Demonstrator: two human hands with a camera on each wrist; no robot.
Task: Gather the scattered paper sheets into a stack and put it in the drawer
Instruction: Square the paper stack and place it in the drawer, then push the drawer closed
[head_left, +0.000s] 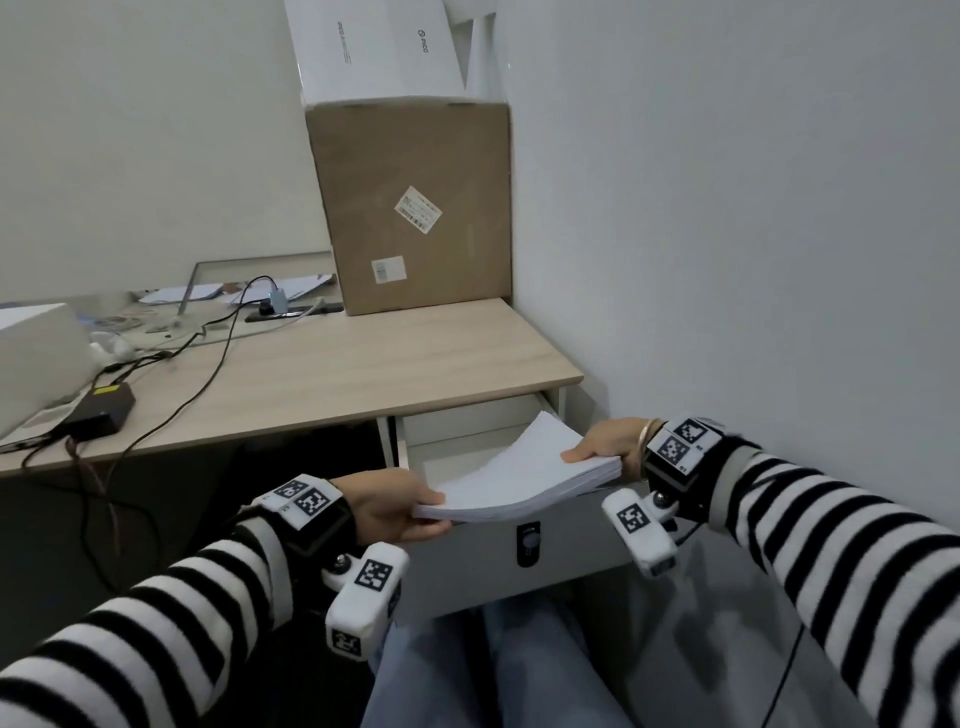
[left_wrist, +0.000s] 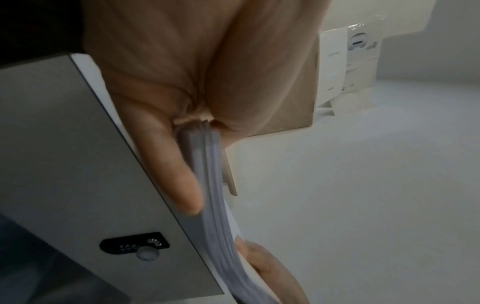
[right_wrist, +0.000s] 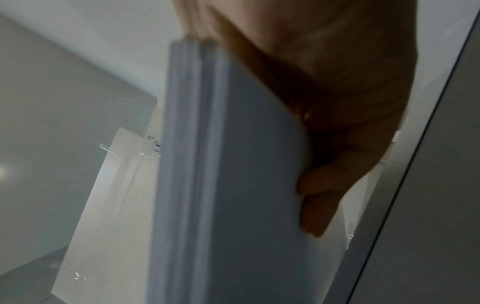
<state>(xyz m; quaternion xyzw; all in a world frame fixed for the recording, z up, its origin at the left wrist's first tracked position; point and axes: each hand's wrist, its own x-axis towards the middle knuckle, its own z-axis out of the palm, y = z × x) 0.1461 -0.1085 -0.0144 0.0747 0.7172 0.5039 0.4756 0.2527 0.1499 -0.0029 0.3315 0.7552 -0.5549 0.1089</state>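
A thick white paper stack (head_left: 524, 473) hangs over the open drawer (head_left: 467, 426) under the desk's right end. My left hand (head_left: 400, 506) grips its near-left corner, thumb on top, fingers beneath. My right hand (head_left: 605, 447) grips the stack's right edge the same way. The stack sags a little in the middle and tilts up toward the back. In the left wrist view the paper stack (left_wrist: 215, 185) runs edge-on past the grey drawer front (left_wrist: 78, 154). In the right wrist view the fingers (right_wrist: 319, 205) curl under the paper stack (right_wrist: 233, 185).
The grey drawer front (head_left: 571, 551) carries a black lock (head_left: 529, 543). A large cardboard box (head_left: 415, 208) stands at the back of the wooden desk (head_left: 337, 374), with a white box on top. Cables and a black adapter (head_left: 98, 410) lie at the left. A wall (head_left: 753, 234) closes the right side.
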